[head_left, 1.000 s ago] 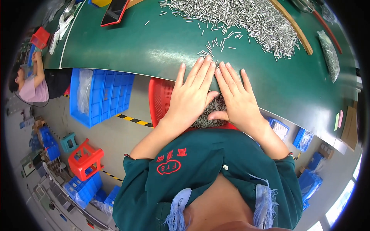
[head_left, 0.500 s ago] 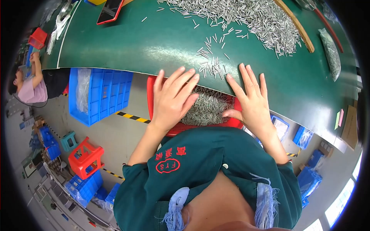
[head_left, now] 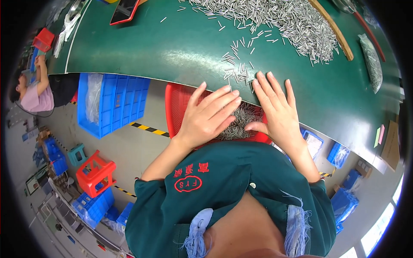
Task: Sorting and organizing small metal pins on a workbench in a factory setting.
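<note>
My left hand (head_left: 209, 112) is open at the table's front edge, its fingertips by a few loose metal pins (head_left: 239, 74). On the right of those pins my right hand (head_left: 275, 105) rests open, fingers stretched over the edge onto the green tabletop (head_left: 172, 56). Beneath both hands, under the edge, is a red basket (head_left: 173, 109) holding many metal pins (head_left: 243, 120); my left hand hides part of it. A large heap of silvery pins (head_left: 279, 21) lies farther back, with a thin trail of pins leading toward my hands.
A wooden strip (head_left: 333, 30) borders the heap on the right. Past it lies a clear bag of pins (head_left: 370, 62). A red-edged phone (head_left: 124, 12) is at the back left. Blue crates (head_left: 114, 103) and a red stool (head_left: 95, 172) stand left; a person (head_left: 36, 94) sits beyond.
My left hand has shifted right, closer to my right hand and the near pins, and covers more of the basket's contents. My right hand has barely moved.
</note>
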Available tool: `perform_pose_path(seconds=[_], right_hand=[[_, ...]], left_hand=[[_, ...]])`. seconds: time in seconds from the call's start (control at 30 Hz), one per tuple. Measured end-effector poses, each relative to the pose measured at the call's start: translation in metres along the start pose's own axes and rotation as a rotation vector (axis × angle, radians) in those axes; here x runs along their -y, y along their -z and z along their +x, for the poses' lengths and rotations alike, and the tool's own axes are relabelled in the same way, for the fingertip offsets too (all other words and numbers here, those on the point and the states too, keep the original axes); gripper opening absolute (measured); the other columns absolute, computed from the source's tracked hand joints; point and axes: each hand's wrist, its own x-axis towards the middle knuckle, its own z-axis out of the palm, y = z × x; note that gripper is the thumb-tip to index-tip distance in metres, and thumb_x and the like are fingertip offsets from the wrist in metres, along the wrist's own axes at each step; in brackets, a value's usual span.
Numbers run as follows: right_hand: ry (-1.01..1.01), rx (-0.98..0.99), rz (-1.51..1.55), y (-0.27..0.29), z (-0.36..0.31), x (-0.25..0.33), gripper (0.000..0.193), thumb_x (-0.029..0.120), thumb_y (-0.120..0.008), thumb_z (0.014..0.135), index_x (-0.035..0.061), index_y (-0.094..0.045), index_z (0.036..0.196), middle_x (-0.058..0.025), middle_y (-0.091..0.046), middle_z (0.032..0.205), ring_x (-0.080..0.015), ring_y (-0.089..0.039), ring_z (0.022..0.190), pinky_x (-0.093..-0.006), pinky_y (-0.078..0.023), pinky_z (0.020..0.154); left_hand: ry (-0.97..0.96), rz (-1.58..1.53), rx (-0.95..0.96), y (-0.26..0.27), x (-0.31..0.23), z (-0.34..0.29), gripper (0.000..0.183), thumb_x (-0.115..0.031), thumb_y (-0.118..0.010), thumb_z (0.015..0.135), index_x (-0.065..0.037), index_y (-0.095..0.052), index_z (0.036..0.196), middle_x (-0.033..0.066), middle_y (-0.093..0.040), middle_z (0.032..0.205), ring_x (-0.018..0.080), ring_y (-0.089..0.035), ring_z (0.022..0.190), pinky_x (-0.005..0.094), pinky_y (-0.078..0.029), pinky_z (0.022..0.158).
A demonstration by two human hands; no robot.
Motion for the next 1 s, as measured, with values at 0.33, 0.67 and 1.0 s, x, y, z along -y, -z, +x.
perform_pose_path(seconds=[0.33, 0.67, 1.0], right_hand=[[0.057, 0.02, 0.091, 0.002, 0.008, 0.0, 0.093, 0.06, -0.069, 0.069, 0.0132, -0.048, 0.146, -0.0119, -0.043, 0.153, -0.0303, -0.038, 0.143, -0.0553, -0.025, 0.118], [0.048, -0.031, 0.155, 0.0, 0.012, -0.003, 0.093, 0.06, -0.07, 0.068, 0.0102, -0.05, 0.143, -0.016, -0.043, 0.151, -0.0325, -0.04, 0.142, -0.0531, -0.027, 0.118], [0.036, -0.032, 0.129, -0.002, 0.018, -0.007, 0.101, 0.062, -0.07, 0.067, 0.0024, -0.045, 0.145, -0.0181, -0.041, 0.153, -0.0352, -0.035, 0.145, -0.0524, -0.029, 0.117]], left_hand=[[0.188, 0.097, -0.118, 0.007, 0.007, 0.014, 0.039, -0.019, -0.07, 0.088, -0.012, -0.068, 0.126, 0.0041, -0.062, 0.125, 0.0251, -0.056, 0.123, 0.051, -0.032, 0.111], [0.098, 0.073, -0.078, 0.005, 0.011, 0.022, 0.041, -0.022, -0.073, 0.085, -0.014, -0.068, 0.125, 0.0014, -0.063, 0.123, 0.0224, -0.057, 0.119, 0.0523, -0.032, 0.111], [0.192, 0.116, -0.054, 0.006, 0.014, 0.03, 0.04, -0.02, -0.073, 0.085, -0.014, -0.069, 0.124, 0.0045, -0.06, 0.125, 0.0254, -0.055, 0.12, 0.0538, -0.034, 0.11]])
